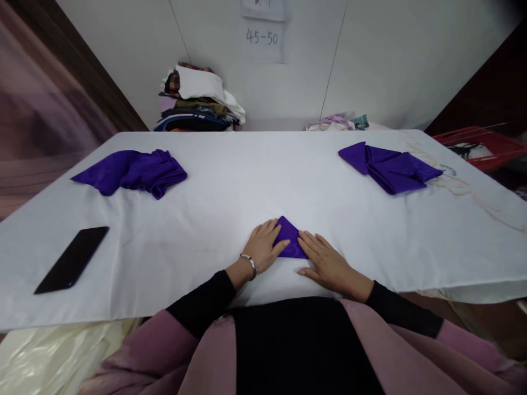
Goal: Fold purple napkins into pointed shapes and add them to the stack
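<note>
A small piece of purple satin cloth [291, 244], folded into a triangle, lies on the white-covered table [255, 181] close to my body, its peak pointing away from me. My left hand [264, 244] rests flat over the triangle's left side, thumb reaching onto the cloth. On the right side, my right hand [323, 259] lies with its fingertips on the cloth's edge and its thumb on the white cover. Both hands have their fingers stretched out. Parts of the triangle's sides are hidden under them.
A crumpled purple cloth [132, 171] lies at the far left, and folded purple cloths [391, 167] at the far right. A black phone-like slab [74, 259] sits on the left. Behind the table stands a stack of clothes [201, 99]; a red basket [489, 148] is at right.
</note>
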`<state>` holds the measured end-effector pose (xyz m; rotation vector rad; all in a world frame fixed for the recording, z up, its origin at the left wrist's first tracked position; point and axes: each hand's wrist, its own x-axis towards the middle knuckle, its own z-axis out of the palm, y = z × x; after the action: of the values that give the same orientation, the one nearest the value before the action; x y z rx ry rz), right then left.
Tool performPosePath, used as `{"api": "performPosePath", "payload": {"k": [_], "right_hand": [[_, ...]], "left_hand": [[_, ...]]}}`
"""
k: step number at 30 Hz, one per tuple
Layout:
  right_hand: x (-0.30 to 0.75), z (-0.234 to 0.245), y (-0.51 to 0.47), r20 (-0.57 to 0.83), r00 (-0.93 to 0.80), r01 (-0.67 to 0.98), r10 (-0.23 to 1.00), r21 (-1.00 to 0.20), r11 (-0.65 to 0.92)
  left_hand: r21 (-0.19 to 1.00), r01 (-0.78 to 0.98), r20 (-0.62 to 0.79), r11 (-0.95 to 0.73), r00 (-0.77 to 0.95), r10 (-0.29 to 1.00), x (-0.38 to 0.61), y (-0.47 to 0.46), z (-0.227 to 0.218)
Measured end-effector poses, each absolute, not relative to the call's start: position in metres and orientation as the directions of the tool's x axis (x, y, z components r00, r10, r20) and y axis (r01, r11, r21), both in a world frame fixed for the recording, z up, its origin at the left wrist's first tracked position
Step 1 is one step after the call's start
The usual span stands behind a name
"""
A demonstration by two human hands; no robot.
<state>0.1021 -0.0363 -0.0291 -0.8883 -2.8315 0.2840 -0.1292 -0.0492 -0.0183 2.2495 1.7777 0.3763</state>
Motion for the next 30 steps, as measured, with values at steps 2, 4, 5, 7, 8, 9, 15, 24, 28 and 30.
{"api": "performPosePath", "payload": {"k": [2,4,5,7,8,9,15,24,28,30], "right_hand": [[0.101,-0.03,-0.036,0.092,-0.807,0.553,0.583,-0.228,0.801],[0.101,-0.031,-0.036,0.092,-0.806,0.554,0.585,-0.235,0.799],[0.1,-0.031,-0.036,0.092,-0.806,0.551,0.585,-0.242,0.798],[0.101,-0.031,-0.036,0.094,-0.805,0.548,0.586,-0.259,0.795],[0.101,-0.03,-0.036,0.094,-0.803,0.548,0.589,-0.271,0.791],[0.101,-0.029,-0.035,0.094,-0.8,0.549,0.593,-0.286,0.785],[0.096,-0.019,-0.022,0.084,-0.786,0.544,0.612,-0.377,0.75],[0.057,-0.013,0.076,-0.012,-0.84,0.535,0.542,-0.182,0.825],[0.037,-0.001,0.123,-0.055,-0.85,0.527,0.525,-0.117,0.842],[0.03,0.001,0.137,-0.053,-0.852,0.524,0.521,-0.108,0.845]], "left_hand": [[0.386,0.906,0.088,-0.177,0.154,0.984,-0.127,-0.041,-0.015],[0.412,0.904,0.077,-0.116,0.092,0.993,-0.125,-0.031,-0.01],[0.427,0.902,0.034,-0.069,0.06,0.998,-0.124,-0.026,-0.007],[0.453,0.89,-0.102,0.042,0.004,0.995,-0.123,-0.016,-0.001],[0.464,0.882,-0.172,0.087,-0.007,0.985,-0.123,-0.012,0.002],[0.477,0.872,-0.227,0.113,-0.002,0.974,-0.124,-0.009,0.005],[0.611,0.786,-0.198,0.095,0.035,0.98,-0.131,0.005,0.006],[0.585,0.784,-0.154,0.208,-0.145,0.977,-0.155,0.077,0.003],[0.555,0.789,-0.133,0.264,-0.229,0.964,-0.167,0.111,0.006],[0.54,0.797,-0.12,0.272,-0.247,0.962,-0.171,0.122,0.006]]}}
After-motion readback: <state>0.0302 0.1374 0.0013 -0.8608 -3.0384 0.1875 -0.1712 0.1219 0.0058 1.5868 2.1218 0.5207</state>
